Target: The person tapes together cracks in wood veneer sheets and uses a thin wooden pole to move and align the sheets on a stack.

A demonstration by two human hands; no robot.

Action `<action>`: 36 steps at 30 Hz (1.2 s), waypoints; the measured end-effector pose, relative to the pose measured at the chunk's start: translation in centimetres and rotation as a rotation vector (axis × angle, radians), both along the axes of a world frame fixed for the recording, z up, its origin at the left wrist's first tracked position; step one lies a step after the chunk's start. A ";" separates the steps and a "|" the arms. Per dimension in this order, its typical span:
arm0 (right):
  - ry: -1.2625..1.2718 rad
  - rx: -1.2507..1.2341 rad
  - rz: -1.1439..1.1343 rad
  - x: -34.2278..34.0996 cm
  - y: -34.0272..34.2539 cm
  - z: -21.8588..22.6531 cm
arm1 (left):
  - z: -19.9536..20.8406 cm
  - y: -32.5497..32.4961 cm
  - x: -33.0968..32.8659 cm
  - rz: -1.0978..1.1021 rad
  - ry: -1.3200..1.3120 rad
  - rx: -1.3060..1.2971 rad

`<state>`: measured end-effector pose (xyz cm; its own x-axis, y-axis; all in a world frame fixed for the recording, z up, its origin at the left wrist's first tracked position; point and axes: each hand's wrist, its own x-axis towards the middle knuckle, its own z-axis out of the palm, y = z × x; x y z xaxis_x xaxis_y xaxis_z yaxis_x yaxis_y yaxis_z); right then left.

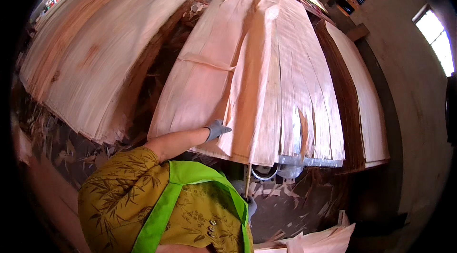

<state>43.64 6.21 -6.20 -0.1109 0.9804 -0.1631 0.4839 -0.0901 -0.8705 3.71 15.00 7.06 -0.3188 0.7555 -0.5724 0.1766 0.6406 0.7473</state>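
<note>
My left hand (217, 130), in a grey glove, reaches onto a pale wood veneer sheet (200, 100) near its close edge. Its fingers are stretched out to the right, against a raised fold of veneer (245, 96). My right hand (252, 205), also gloved in grey, is low beside my body and partly hidden by the green apron. It is closed around a thin wooden stick (248, 179), whose upper end meets the near edge of the folded veneer. Right of the fold, the veneer (304, 81) is split into long strips.
Stacks of veneer stand to the left (102, 57) and to the right (364, 96). Scraps (71, 153) litter the dark floor. More veneer pieces (314, 241) lie at the lower right. A wall with a bright window (435, 36) rises at the right.
</note>
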 end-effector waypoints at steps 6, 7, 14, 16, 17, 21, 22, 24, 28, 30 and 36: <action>-0.063 0.029 0.020 -0.5 1.3 2.4 | -3.1 3.4 1.8 0.028 0.048 0.551; -0.070 0.028 0.015 -0.6 1.5 2.7 | 0.2 4.2 2.6 0.002 0.118 0.561; 0.112 -0.093 0.065 -1.2 2.7 7.4 | 8.5 10.0 7.5 -0.307 0.276 0.589; 0.198 -0.084 0.084 -0.8 3.2 6.4 | 10.8 11.6 9.2 -0.406 0.282 0.546; 0.242 -0.080 0.097 -0.8 3.4 5.9 | 10.2 12.9 10.1 -0.430 0.301 0.484; 0.164 -0.099 0.159 1.9 4.1 -4.3 | 7.8 16.2 13.0 -0.589 0.476 0.476; 0.130 -0.148 0.132 1.7 4.4 -4.3 | 8.5 16.4 14.0 -0.639 0.457 0.412; 0.215 -0.045 0.081 2.5 5.0 -9.3 | 8.6 17.4 15.9 -0.740 0.507 0.359; 0.162 0.046 0.103 -0.3 7.4 -3.5 | 8.2 19.4 19.1 -0.837 0.481 0.299; -0.048 -0.001 0.111 -0.2 8.7 -5.1 | 6.5 19.4 20.1 -0.835 0.498 0.391; 0.006 -0.040 -0.030 -0.6 11.7 3.8 | 5.2 15.3 18.9 -0.674 0.381 0.473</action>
